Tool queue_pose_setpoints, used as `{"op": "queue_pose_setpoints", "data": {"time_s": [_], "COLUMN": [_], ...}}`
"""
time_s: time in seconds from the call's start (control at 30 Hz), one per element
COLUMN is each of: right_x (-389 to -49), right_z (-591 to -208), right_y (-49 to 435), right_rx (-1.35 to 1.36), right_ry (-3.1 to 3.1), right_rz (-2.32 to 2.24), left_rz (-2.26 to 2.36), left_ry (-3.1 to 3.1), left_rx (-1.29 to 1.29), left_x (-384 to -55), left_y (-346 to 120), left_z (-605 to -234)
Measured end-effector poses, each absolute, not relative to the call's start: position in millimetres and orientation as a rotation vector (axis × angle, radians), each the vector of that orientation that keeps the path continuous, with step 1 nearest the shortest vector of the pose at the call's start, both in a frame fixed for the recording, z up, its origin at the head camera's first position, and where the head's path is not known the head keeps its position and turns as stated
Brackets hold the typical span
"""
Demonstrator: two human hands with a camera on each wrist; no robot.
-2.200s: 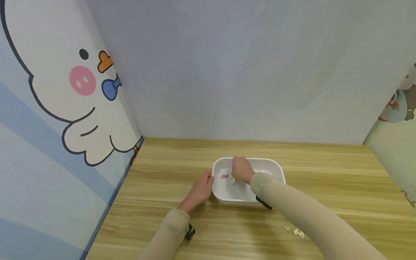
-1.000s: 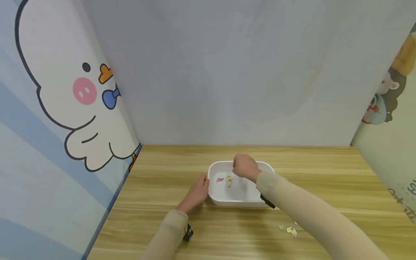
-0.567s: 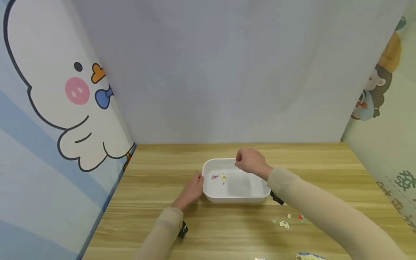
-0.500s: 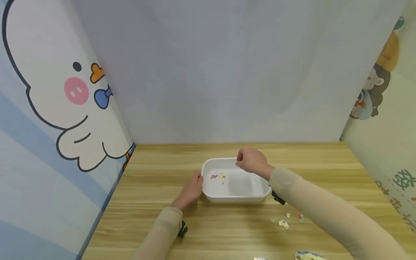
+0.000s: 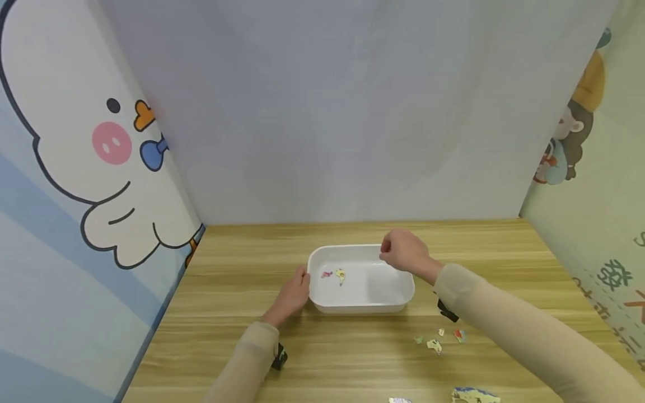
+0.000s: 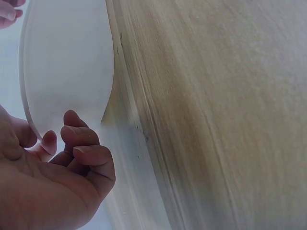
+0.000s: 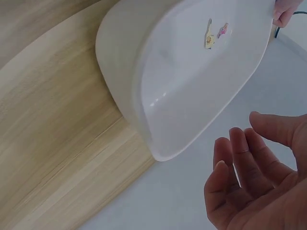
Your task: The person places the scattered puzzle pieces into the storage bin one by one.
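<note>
A white rectangular plastic tub point(image 5: 360, 308) stands on the wooden table. Inside it, toward the left, lie a small pink cut-out point(image 5: 327, 274) and a yellowish one point(image 5: 340, 276), which look like stickers. My left hand point(image 5: 292, 294) holds the tub's left rim between thumb and finger; the left wrist view shows the thumb at the rim point(image 6: 23, 96). My right hand point(image 5: 405, 249) hovers by the tub's far right corner. In the right wrist view that hand point(image 7: 259, 177) has loosely bent fingers, a gap between thumb and fingertips, and nothing held.
Several small cut-outs, one whitish point(image 5: 434, 346) and one red point(image 5: 459, 336), lie on the table before the tub's right side. A larger yellow-and-blue piece point(image 5: 475, 396) and a pale piece point(image 5: 400, 400) are at the bottom edge. A grey-white curtain point(image 5: 322, 112) hangs behind.
My right hand has lifted from beside the yellowish cut-out and moved right, toward the tub's far right corner. The left hand keeps its hold on the rim. The head view has shifted slightly.
</note>
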State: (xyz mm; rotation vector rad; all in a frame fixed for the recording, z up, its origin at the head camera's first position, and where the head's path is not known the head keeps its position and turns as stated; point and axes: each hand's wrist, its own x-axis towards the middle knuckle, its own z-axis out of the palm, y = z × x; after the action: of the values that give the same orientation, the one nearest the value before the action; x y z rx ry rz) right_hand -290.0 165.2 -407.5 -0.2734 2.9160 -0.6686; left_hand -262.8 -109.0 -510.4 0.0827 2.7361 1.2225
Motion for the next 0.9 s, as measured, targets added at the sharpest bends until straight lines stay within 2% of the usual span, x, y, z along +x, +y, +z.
{"op": "queue_pose_setpoints", "data": {"time_s": [0.9], "right_x": [-267.2], "right_z": [-422.6], "right_y": [230.3], "right_rx": [-0.228], "right_ry": [2.931], "right_rz": [-0.634], "left_rz": [1.224], "left_ry": [2.761], "left_rx": [0.093], "left_x": [-261.6], "left_y": [-106.7], "left_z": [-510.7]}}
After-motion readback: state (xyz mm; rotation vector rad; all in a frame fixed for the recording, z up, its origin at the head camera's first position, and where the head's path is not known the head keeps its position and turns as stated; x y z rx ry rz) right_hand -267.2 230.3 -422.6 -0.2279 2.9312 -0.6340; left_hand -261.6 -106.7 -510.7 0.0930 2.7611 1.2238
